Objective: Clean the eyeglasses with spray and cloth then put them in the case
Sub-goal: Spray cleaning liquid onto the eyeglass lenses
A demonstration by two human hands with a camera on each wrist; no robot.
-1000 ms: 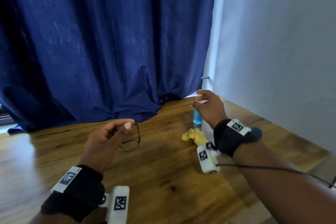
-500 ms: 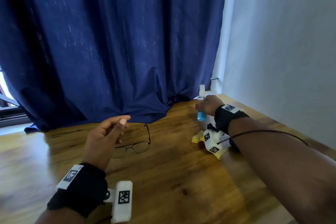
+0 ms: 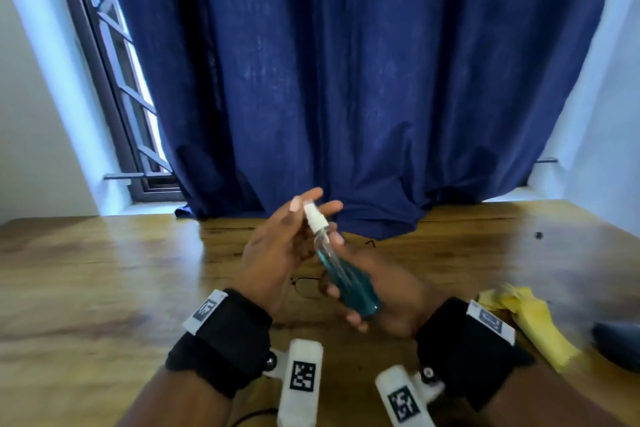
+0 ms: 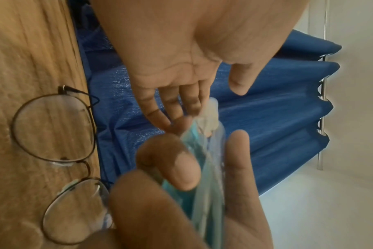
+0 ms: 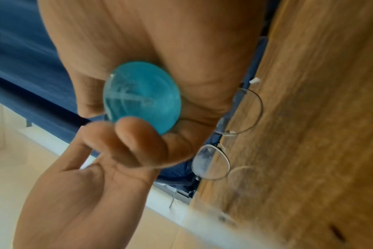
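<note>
A clear spray bottle (image 3: 346,274) of blue liquid with a white nozzle is tilted over the table's middle. My right hand (image 3: 341,272) grips its lower body, thumb on top and fingers curled beneath. Its round blue base (image 5: 142,96) faces the right wrist camera. My left hand (image 3: 308,204) is at the nozzle with fingers nearly straight and thumb apart, holding nothing. Thin wire-framed eyeglasses (image 3: 306,286) lie on the wooden table (image 3: 104,270) beneath both hands, partly hidden in the head view, with both lenses clear in the left wrist view (image 4: 53,128).
A crumpled yellow cloth (image 3: 530,319) lies on the table to my right. Past it, a dark blue case (image 3: 620,340) is cut off by the frame edge. A blue curtain (image 3: 346,80) hangs onto the table's far edge, with a window (image 3: 117,80) at the back left.
My left hand set the glasses on the table and rose to the nozzle. My right hand lifted the bottle from the far right and brought it over the glasses.
</note>
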